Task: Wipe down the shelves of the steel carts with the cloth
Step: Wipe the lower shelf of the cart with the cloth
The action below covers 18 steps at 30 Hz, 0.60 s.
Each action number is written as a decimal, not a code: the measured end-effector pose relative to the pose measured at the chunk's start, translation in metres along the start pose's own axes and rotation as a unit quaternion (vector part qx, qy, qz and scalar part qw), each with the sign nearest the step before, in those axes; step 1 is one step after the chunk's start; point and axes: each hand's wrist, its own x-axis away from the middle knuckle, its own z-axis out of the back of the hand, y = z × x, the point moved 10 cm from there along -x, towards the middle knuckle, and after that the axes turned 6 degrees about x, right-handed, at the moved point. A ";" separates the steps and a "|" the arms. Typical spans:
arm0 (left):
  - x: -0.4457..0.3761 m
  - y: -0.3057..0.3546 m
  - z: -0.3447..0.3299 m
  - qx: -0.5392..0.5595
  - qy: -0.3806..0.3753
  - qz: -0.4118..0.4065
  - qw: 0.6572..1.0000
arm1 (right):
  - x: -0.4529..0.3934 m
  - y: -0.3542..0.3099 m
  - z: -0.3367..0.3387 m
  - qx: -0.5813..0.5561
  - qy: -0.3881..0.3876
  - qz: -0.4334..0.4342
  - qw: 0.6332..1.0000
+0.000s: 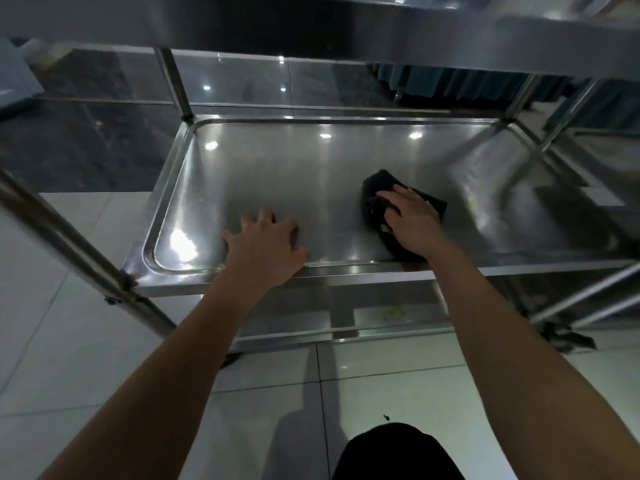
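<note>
Seen from above by a head-worn camera, a person leans over the middle shelf [311, 174] of a steel cart [180, 84], a shallow rimmed tray of polished metal that reflects ceiling lights. The right hand [412, 223] presses a dark cloth [381, 188] against the shelf, right of centre and toward the near edge, with its fingers curled over the bunched fabric and gripping it. The left hand [266, 244] rests open on the shelf near the near rim, fingers spread, seemingly bracing the cart. An upper shelf [346, 26] overhangs at the top of the view, and a lower one shows beneath, above a pale tiled floor [69, 341]. To wipe well, the person would likely keep the cloth flat, work in overlapping strokes from the far rim to the near one, and push into the rounded corners where grime collects.
</note>
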 end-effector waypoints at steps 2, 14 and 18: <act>0.001 0.000 -0.001 0.002 0.001 -0.001 1.000 | 0.003 0.005 0.002 0.000 0.010 -0.007 1.000; 0.007 -0.001 -0.006 -0.024 0.020 -0.041 0.999 | 0.047 -0.024 -0.001 -0.011 0.016 0.013 1.000; 0.007 -0.001 -0.009 -0.010 0.011 -0.052 0.999 | 0.063 -0.033 -0.005 0.015 -0.004 0.017 1.000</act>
